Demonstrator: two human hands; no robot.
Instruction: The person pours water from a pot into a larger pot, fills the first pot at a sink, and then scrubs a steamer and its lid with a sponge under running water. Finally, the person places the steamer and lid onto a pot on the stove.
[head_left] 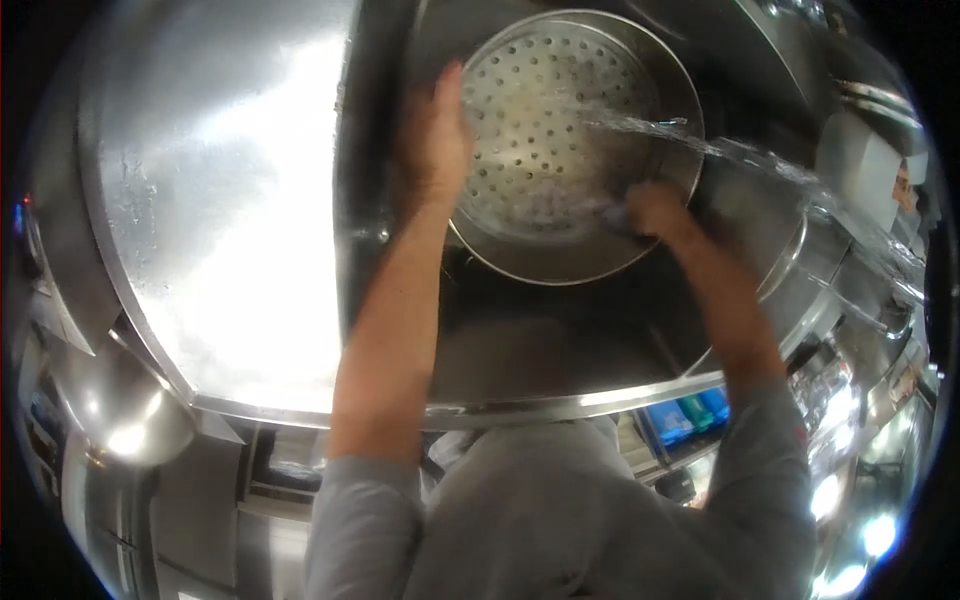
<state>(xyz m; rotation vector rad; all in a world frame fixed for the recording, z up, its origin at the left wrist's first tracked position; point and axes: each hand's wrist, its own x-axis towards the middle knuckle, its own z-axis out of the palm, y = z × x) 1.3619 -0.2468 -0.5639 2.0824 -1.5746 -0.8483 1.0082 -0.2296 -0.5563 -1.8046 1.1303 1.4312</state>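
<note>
A round metal steamer pan (575,262) with a perforated bottom is tilted toward me in the dark sink (520,350). My left hand (436,145) grips its left rim, thumb upward along the edge. On the lower right, inside the pan, my right hand (656,210) is closed and smeared by motion. A small bluish-grey thing (617,216) shows at its fingers, too blurred to name. A stream of water (750,155) runs in from the right and lands on the perforated bottom, where the surface looks wet and hazy.
Left of the sink lies a shiny steel drainboard (230,220) with water drops. The sink's front edge (560,405) runs before my body. A metal bowl (125,405) is at lower left, and blue containers (680,420) are below the edge at right.
</note>
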